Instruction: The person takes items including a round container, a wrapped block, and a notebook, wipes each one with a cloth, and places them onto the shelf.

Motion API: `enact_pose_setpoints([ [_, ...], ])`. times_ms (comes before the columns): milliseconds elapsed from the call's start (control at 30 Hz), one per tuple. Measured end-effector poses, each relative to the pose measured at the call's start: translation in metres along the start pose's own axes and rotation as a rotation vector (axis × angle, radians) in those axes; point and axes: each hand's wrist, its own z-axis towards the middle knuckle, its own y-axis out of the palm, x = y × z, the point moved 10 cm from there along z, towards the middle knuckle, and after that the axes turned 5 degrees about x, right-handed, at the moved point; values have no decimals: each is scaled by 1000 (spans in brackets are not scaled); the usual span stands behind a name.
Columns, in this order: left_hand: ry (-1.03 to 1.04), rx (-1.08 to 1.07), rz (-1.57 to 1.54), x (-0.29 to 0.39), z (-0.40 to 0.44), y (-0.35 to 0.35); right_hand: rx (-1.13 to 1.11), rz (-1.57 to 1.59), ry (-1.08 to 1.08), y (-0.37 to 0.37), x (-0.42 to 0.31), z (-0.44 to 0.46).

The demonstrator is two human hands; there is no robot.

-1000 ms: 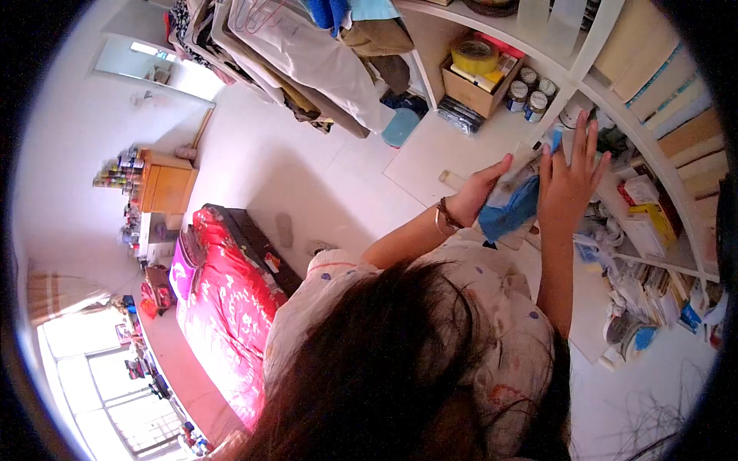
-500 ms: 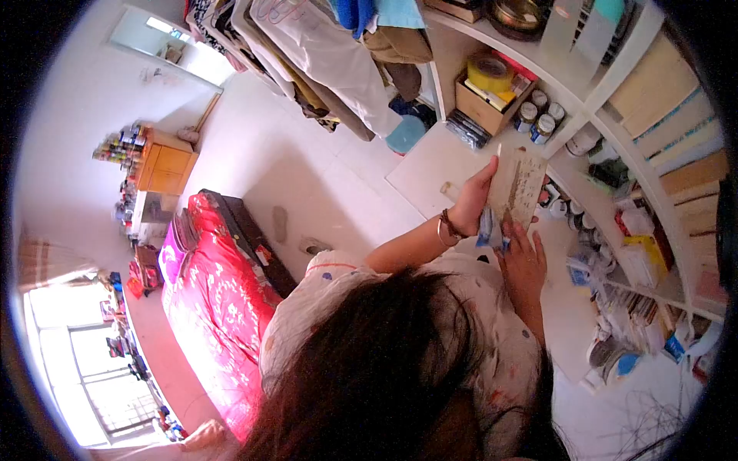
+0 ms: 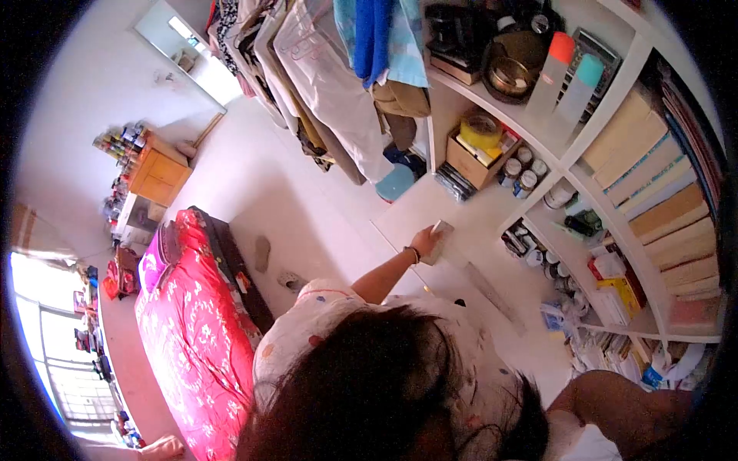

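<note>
My left hand (image 3: 424, 242), with a bracelet on the wrist, is stretched forward, its fingers closed on a small pale box (image 3: 438, 243) over the light surface. A long, narrow, greyish strip (image 3: 494, 298) lies on that surface to the right of the box. My right hand is out of the picture. At the lower right edge is a large, close patch of bare skin (image 3: 630, 407), probably part of my right arm, beside white cloth.
White shelves (image 3: 573, 157) hold jars (image 3: 525, 183), a cardboard box (image 3: 470, 163), two spray cans and books. Clothes (image 3: 330, 84) hang at the top, above a blue stool (image 3: 395, 183). On the left are a red bed (image 3: 192, 323) and a wooden cabinet (image 3: 159, 175).
My left hand has moved forward and left with the box. My right hand, earlier at the box and a blue item, has left the view. The blue item no longer shows, and more shelving appears.
</note>
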Motion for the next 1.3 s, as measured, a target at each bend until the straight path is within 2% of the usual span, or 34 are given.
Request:
enact_pose_setpoints([
  [133,76,-31,240,18,5,-1,-71,-40,37,13,5,-13],
  [200,-64,-58,153,1,5,3,-107,-41,46,22,7,-20],
  [267,18,158,461,17,-2,-12,-137,-38,60,31,9,-25],
  [300,-93,61,314,3,2,-7,-141,-35,60,34,8,-27],
  [367,-4,108,394,-34,19,2,-155,-29,54,39,5,-28],
  [467,-150,185,247,-20,-7,-24,-177,-31,66,42,6,-29],
  [500,-7,183,592,-8,-12,-20,-188,-37,71,42,7,-29],
  [567,159,199,923,13,-2,-11,-172,-32,67,41,6,-23],
  [633,27,363,845,61,-31,-33,-165,-30,62,38,9,-15],
  [700,-10,223,824,37,-17,-28,-146,-16,42,36,10,-9],
  [733,-74,249,644,37,-23,-29,-121,-13,30,31,8,-4],
  [767,253,309,826,69,-27,-27,-99,-18,39,28,7,-1],
  [800,142,294,740,59,-30,-30,-80,-26,41,27,4,4],
  [833,327,277,767,0,-10,-13,-77,-28,28,33,-1,9],
  [867,30,242,705,54,-28,-30,-42,-25,23,27,-3,17],
  [933,265,263,914,11,-12,-13,-4,-41,31,23,-10,20],
  [967,140,174,976,-18,-5,-11,20,-48,25,21,-16,29],
  [1000,188,197,947,-8,-10,-11,37,-57,23,16,-19,34],
  [1067,-85,182,905,72,-50,-30,73,-69,6,5,-32,45],
  [1200,-120,108,953,83,-60,-15,207,-45,-154,-33,-73,86],
  [1300,-175,58,964,41,-55,-12,307,-13,-300,-64,-117,117],
])
